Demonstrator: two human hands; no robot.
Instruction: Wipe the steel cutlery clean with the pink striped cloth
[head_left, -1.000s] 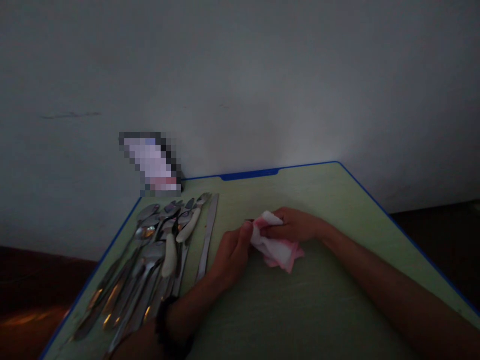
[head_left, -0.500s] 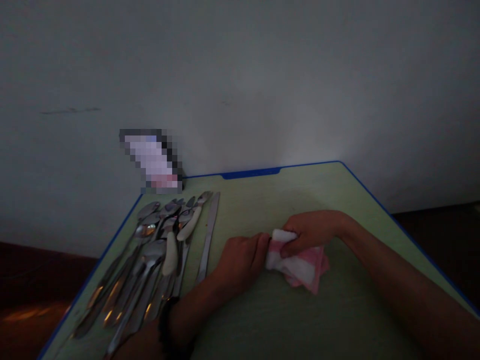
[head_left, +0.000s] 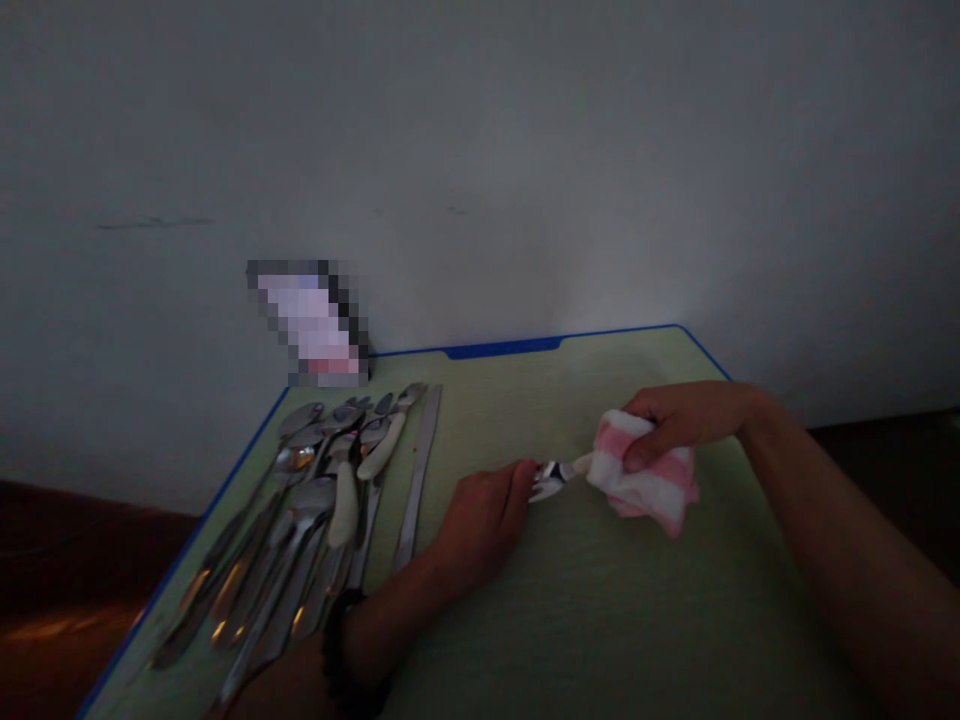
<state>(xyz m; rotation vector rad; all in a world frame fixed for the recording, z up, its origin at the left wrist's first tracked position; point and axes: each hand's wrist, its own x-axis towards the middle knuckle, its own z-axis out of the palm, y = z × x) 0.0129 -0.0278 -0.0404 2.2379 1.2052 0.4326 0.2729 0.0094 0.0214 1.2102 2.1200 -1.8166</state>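
A fork with a pale handle spans the gap between my hands. My left hand is closed on its tined end, with the tips partly hidden by the fingers. A pink and white striped cloth is wrapped around the handle, gripped in my right hand. Most of the handle is covered by the cloth. Left of my left hand lies a table knife, and beyond it a pile of spoons, forks and knives, some with cream handles.
The pale green table has a blue edge and stands against a grey wall. A blurred-out device with a lit screen leans on the wall at the back left.
My right hand and the cloth have slid right, away from my left hand, baring the fork's head and neck between them. My left hand has barely moved.
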